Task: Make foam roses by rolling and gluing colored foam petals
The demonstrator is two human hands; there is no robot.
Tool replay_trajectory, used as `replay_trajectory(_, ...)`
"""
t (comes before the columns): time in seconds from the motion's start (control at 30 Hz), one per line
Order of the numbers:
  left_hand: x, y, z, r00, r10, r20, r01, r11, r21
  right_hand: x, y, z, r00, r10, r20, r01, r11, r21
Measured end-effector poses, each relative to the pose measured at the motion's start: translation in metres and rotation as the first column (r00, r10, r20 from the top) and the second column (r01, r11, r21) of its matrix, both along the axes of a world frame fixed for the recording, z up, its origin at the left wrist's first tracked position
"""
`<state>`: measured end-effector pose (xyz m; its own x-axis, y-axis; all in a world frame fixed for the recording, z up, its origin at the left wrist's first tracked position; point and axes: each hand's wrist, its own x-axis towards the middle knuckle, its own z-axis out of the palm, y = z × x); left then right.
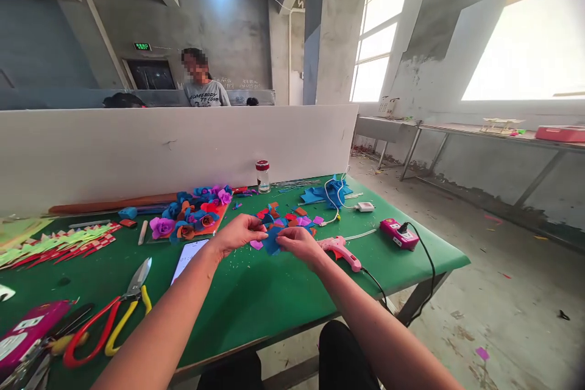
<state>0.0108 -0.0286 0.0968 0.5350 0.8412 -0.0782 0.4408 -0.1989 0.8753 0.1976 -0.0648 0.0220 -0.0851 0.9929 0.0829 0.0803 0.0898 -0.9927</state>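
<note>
Between my two hands is a small blue paper piece (273, 242), held just above the green table. The fingers of my left hand (240, 234) pinch its left edge. My right hand (299, 244) grips it from the other side with thumb and fingertips. Behind the hands lies a loose pile of cut pieces (292, 218) in red, blue, brown and purple. A pink glue gun (343, 251) rests just right of my right hand. To the left, finished-looking paper flowers (194, 213) in blue, purple and brown sit bunched together.
Scissors (132, 292) with red and yellow handles and a phone (186, 259) lie on the green table (256, 304). A lidded jar (262, 177) stands by the white partition (183, 140). At right are a pink power strip (398, 234) and its cord. Beyond the partition stands a person (205, 91).
</note>
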Motion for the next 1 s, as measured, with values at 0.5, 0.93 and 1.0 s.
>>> replay_trajectory(0.5,-0.003,0.042,-0.071,0.729,0.309,0.611,-0.384,0.923,-0.008,-0.044,0.084,-0.031,0.745,-0.399,-0.534,0.384,0.912,-0.145)
replay_trajectory(0.93,0.012,0.046,-0.086,0.660,0.396,0.638,-0.471,0.880,-0.059,-0.039,0.082,-0.037,0.671,-0.309,-0.674,0.265,0.949,-0.172)
replay_trajectory(1.0,0.013,0.045,-0.087,0.649,0.402,0.645,-0.457,0.885,-0.092,-0.039,0.080,-0.036,0.669,-0.314,-0.673,0.266,0.947,-0.178)
